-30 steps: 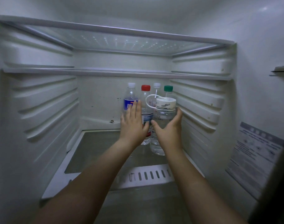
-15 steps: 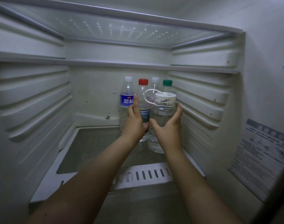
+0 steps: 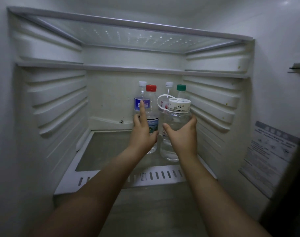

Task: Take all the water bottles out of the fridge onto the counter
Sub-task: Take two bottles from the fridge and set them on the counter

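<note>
Several water bottles stand at the back right of the fridge floor. A wide clear bottle with a white lid (image 3: 177, 120) is nearest; my right hand (image 3: 182, 136) curls round its middle. Left of it stands a red-capped bottle (image 3: 151, 115). My left hand (image 3: 142, 132) reaches round it with the thumb on its near side and fingers straight, one fingertip up against the blue-labelled, white-capped bottle (image 3: 141, 100) behind. A second white-capped bottle (image 3: 168, 88) and a green-capped bottle (image 3: 181, 90) stand at the rear, mostly hidden.
The bottles stand on a glass floor panel (image 3: 108, 147) with a white slotted front rim (image 3: 156, 176). A glass shelf (image 3: 128, 36) spans overhead. Ribbed side walls flank the space. The door with a printed sticker (image 3: 272, 151) is at the right.
The left hand has slid to the left of the red-capped bottle, fingers stretching toward the blue-labelled one. The right hand keeps its hold on the wide bottle. The view has pulled back slightly.
</note>
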### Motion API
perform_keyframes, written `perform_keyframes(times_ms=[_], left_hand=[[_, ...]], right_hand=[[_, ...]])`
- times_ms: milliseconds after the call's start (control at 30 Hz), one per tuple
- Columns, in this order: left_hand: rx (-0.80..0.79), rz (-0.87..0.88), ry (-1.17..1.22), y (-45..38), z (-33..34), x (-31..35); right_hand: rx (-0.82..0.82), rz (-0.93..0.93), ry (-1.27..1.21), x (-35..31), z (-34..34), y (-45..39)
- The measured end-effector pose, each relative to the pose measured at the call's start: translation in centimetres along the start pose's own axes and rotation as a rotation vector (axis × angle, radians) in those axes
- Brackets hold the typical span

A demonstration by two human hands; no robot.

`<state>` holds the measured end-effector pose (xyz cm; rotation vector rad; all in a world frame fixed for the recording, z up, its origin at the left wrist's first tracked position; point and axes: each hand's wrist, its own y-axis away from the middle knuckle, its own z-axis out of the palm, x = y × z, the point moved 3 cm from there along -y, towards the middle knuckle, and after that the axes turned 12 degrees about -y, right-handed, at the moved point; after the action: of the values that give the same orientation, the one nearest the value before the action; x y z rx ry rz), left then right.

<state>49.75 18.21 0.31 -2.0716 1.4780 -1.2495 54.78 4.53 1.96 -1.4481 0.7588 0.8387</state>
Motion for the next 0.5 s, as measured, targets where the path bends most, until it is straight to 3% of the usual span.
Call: perform_keyframes(times_ms=[500], left_hand=[[0.127, -0.002, -0.045, 10.0, -9.4, 3.6]], right_hand=[[-0.01, -0.089, -0.188, -6.8, -3.1, 8.6]])
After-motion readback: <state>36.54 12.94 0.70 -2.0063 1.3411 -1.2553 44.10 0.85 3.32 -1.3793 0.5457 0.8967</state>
